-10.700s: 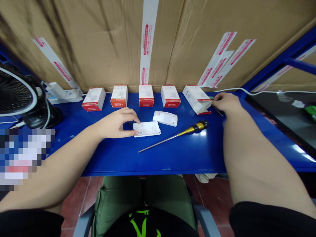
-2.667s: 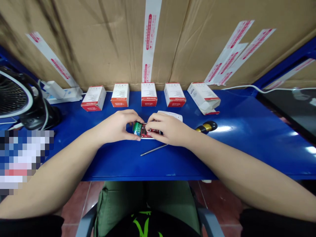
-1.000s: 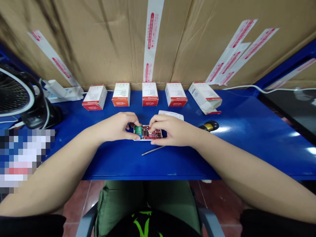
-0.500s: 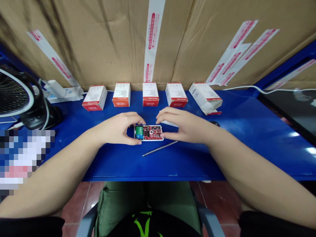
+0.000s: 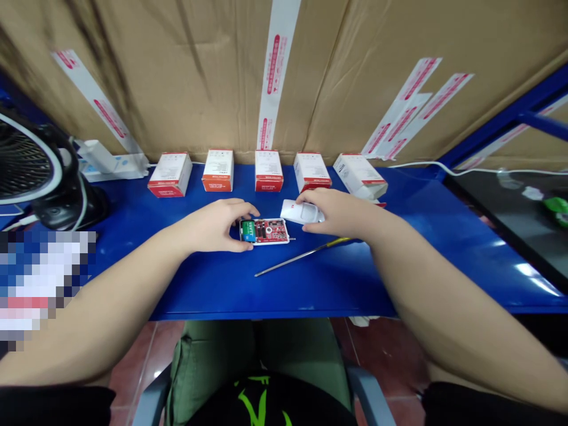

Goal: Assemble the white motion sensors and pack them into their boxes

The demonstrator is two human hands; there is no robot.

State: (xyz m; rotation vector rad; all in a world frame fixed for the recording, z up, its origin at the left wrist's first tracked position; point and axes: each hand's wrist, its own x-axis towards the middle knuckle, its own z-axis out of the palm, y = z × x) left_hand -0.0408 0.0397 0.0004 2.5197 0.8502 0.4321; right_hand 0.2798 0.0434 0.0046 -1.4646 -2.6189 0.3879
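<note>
An opened detector base [image 5: 276,229], a white shell with a red circuit board and a green-and-blue battery, lies flat on the blue table. My left hand [image 5: 222,225] grips its left end between thumb and fingers. To the right, my right hand [image 5: 333,212] is closed on a white detector cover [image 5: 293,210], holding it near the table just beyond the base's right end. A screwdriver [image 5: 295,257] with a yellow handle lies in front of both, its tip toward the left and its handle end partly hidden by my right wrist. A thin metal piece [image 5: 291,238] shows at the base's right edge.
Several red-and-white boxes [image 5: 267,168] stand in a row along the cardboard wall [image 5: 213,77]. At left are a black fan [image 5: 66,198] and a white power strip [image 5: 115,167]. A dark screen-like panel [image 5: 510,207] sits at the right.
My right hand has left the base's right end and taken hold of the white cover beside it. My left hand stays on the base. More of the screwdriver's yellow handle shows.
</note>
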